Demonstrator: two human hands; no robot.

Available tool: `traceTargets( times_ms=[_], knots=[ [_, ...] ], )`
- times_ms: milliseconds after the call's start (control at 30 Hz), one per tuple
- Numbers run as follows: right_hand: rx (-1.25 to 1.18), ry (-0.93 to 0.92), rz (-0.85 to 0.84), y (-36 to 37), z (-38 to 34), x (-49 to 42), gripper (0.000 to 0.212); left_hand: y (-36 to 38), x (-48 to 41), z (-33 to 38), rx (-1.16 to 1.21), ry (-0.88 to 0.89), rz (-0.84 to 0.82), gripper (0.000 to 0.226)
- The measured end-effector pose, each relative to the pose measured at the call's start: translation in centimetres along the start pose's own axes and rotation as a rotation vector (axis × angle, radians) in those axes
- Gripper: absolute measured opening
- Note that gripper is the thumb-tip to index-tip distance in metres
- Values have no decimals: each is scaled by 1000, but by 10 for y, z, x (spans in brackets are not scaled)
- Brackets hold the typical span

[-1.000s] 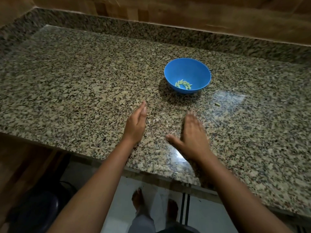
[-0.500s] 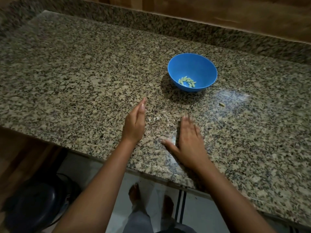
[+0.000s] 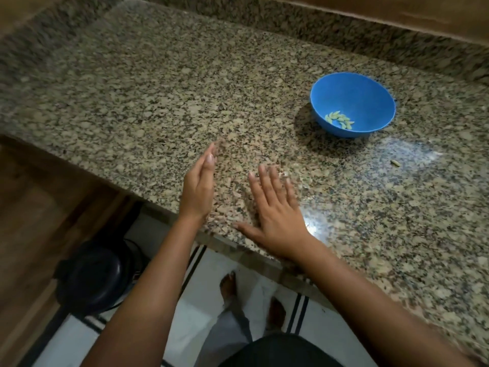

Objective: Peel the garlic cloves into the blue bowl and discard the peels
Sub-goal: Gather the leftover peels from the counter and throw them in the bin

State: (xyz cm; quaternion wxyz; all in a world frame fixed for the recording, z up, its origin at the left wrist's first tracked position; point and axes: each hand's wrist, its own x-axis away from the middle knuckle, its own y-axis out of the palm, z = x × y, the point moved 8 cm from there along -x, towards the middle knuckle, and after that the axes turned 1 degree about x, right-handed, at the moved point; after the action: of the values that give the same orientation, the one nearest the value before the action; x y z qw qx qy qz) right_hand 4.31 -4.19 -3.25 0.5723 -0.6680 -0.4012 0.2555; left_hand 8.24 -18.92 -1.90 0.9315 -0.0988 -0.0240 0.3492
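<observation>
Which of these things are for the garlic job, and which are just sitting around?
For the job:
- round blue plastic bowl
- pale peeled garlic cloves inside it
- one small pale piece alone on the speckled granite counter
- left hand on edge, right hand flat on the counter

Just sitting around:
- round black container on the floor
- striped white mat

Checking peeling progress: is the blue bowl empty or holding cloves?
Holding cloves: the upright blue bowl has a small cluster of pale peeled cloves on its bottom.
</observation>
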Motion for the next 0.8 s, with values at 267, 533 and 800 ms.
traceTargets(
  times_ms=[267, 533, 800],
  knots=[
    [78, 97, 38, -7, 7, -31, 90, -29, 10, -1, 82, 36, 143, 45],
    [80, -24, -14, -4, -16, -70, 66, -82, 16, -19, 190, -19, 398, 43],
    [-125, -516, -254, 7, -98, -69, 47, -96, 16, -26, 220, -31, 454, 44]
  ],
)
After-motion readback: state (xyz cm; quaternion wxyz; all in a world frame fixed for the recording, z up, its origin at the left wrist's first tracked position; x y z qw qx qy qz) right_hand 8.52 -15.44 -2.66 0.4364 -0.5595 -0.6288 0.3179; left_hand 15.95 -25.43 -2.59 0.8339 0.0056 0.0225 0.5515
